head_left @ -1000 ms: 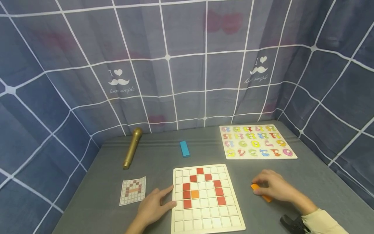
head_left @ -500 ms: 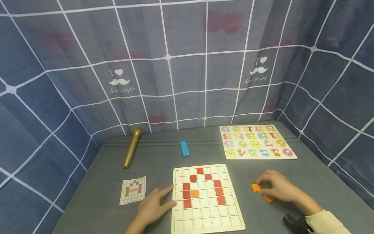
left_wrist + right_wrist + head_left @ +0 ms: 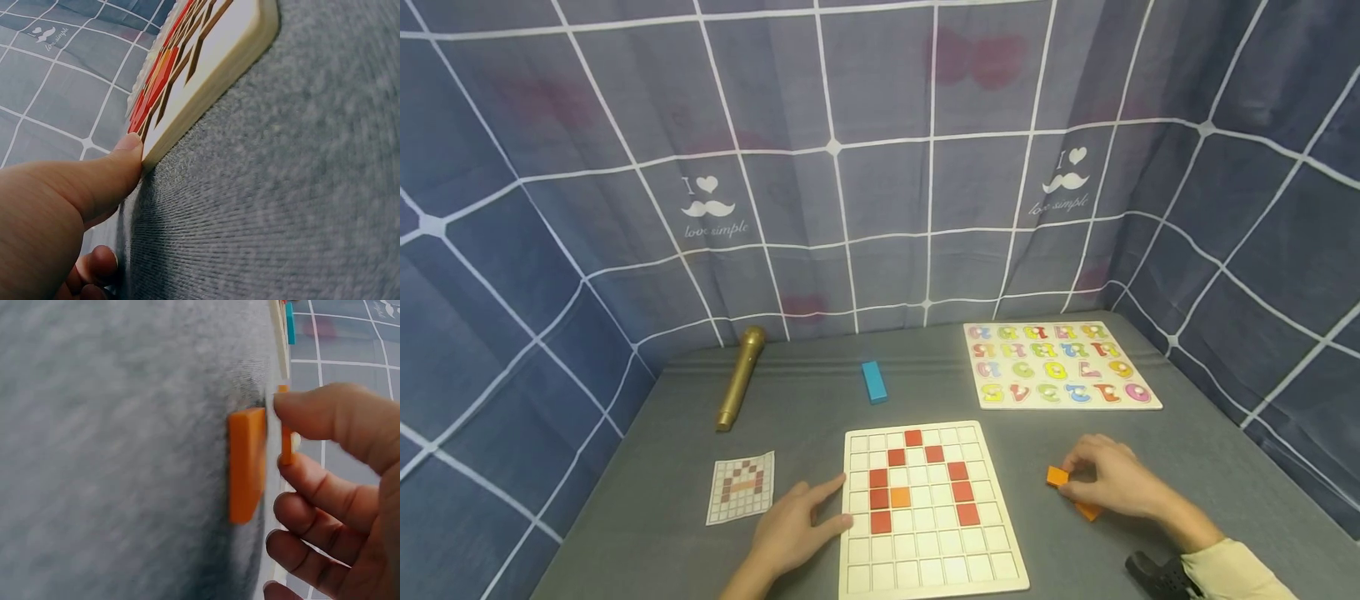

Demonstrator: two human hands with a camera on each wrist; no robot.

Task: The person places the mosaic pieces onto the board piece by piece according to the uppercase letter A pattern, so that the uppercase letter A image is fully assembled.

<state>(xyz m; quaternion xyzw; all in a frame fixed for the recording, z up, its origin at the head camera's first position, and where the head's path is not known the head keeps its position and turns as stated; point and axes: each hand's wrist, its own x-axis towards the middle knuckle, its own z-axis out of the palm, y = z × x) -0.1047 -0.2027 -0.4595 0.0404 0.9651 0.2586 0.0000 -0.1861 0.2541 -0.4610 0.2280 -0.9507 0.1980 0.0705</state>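
Observation:
A cream grid board (image 3: 925,575) lies on the grey table with red tiles (image 3: 963,492) and one orange tile (image 3: 900,497) set in its squares. My left hand (image 3: 793,529) rests at the board's left edge, index finger and thumb stretched out against it. In the left wrist view the thumb (image 3: 103,178) touches the board's side near a corner. To the right of the board, my right hand (image 3: 1108,475) pinches a small orange square tile (image 3: 287,440) between thumb and index finger. A longer orange piece (image 3: 245,465) lies on the table close beside those fingers, partly covered in the head view.
Left of the board lies a small pattern card (image 3: 741,490), with a gold microphone (image 3: 741,379) behind it. A blue block (image 3: 874,382) sits beyond the board. A number puzzle board (image 3: 1063,365) lies at the back right, and a checked curtain (image 3: 880,192) surrounds the table.
The orange square tile has come apart from the rest of the orange stack and tilts up slightly in my right fingers. My right hand shifted a little rightward; the left stayed put.

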